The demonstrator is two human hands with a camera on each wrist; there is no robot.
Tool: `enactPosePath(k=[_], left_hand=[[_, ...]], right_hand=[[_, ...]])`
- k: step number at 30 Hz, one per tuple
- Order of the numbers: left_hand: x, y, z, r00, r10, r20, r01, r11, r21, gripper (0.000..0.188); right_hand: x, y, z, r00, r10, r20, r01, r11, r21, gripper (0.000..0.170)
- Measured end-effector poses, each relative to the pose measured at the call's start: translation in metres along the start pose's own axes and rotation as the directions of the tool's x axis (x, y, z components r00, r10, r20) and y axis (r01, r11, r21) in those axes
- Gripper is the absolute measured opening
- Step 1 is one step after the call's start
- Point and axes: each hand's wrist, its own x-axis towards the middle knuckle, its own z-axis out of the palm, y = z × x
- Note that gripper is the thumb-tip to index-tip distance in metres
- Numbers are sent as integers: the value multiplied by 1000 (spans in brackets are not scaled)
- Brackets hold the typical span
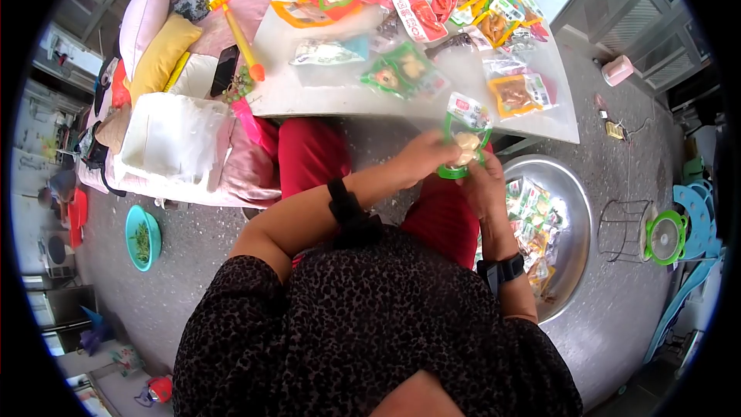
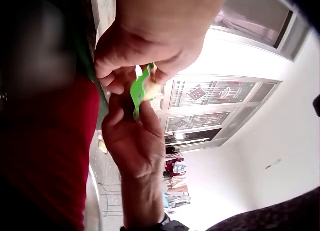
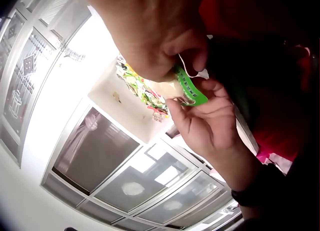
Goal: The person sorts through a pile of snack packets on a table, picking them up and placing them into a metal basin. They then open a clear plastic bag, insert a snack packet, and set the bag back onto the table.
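Note:
A small green-edged packet with pale round pieces [image 1: 466, 147] is held between both hands above the lap, near the table's front edge. My left hand [image 1: 423, 156] pinches its left side, and my right hand [image 1: 486, 185] grips its lower right edge. In the left wrist view the green packet [image 2: 139, 91] stands edge-on between the left hand [image 2: 150, 46] and the right hand [image 2: 135, 141]. The right wrist view shows its green strip [image 3: 190, 88] between the right hand [image 3: 155, 36] and the left hand [image 3: 212, 123]. Some fingertips are hidden behind the packet.
On the white table [image 1: 351, 100] lie many colourful packets [image 1: 417, 11] and a green clear bag [image 1: 405, 69]. A metal basin [image 1: 575, 262] with packets stands on the floor at right. At left are a white box [image 1: 174, 139] and a teal bowl [image 1: 143, 238].

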Motion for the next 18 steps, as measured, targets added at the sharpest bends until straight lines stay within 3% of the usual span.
enactPosePath(k=[2, 3, 5, 6, 7, 10, 13, 16, 18], left_hand=[[1, 2, -3, 999, -36, -25, 42, 950, 310, 28], [2, 7, -6, 991, 90, -100, -18, 824, 567, 29], [9, 8, -11, 908, 413, -71, -185, 548, 816, 28], [14, 7, -13, 833, 554, -14, -229, 368, 901, 28], [21, 7, -16, 711, 697, 98, -329, 206, 921, 26], [32, 12, -16, 796, 595, 117, -200, 76, 977, 24], [44, 6, -18, 871, 486, 71, -99, 33, 995, 18], [50, 4, -24, 892, 451, 9, -47, 74, 996, 12], [52, 2, -26, 884, 465, -44, -40, 169, 985, 12]], right_hand=[[3, -7, -1, 992, -114, -60, 118, 991, 64, 18], [4, -11, -8, 987, -140, -78, 142, 989, 27, 18], [9, -18, -27, 972, -188, -138, 187, 982, -21, 19], [10, -23, -31, 969, -189, -158, 185, 982, -41, 19], [10, -27, -38, 971, -185, -153, 173, 981, -89, 19], [11, -29, -43, 981, -148, -126, 127, 978, -164, 20], [14, -27, -45, 984, -121, -134, 93, 976, -195, 21], [13, -25, -39, 985, -101, -141, 71, 978, -198, 22], [16, -22, -39, 987, -92, -135, 66, 981, -182, 22]])
